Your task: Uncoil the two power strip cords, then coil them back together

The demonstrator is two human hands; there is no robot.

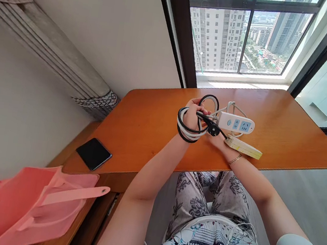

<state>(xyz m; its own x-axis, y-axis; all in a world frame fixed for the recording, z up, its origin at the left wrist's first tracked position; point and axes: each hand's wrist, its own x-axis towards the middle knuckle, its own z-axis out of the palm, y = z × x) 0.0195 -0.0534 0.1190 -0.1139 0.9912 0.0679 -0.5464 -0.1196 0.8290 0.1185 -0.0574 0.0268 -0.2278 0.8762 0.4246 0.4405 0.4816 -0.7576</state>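
Note:
Black and white cables [190, 136] loop in a coil around my left wrist. My left hand [194, 112] is closed on the cable bundle above the table. Close beside it, my right hand [216, 141] is at the same bundle, its fingers mostly covered by the cables and a black plug [213, 130]; they look closed on the cables. A white power strip [228, 121] with blue-grey socket faces sits just right of the hands. Below it, a second, yellowish-white power strip [244, 147] is seen edge-on, over my right wrist.
The hands are over an orange-brown wooden table [151, 124]. A black phone [93, 154] lies at its left end. At lower left is a pink bag [47, 203] with a strap. Behind the table are a window [222, 37] and a dark frame.

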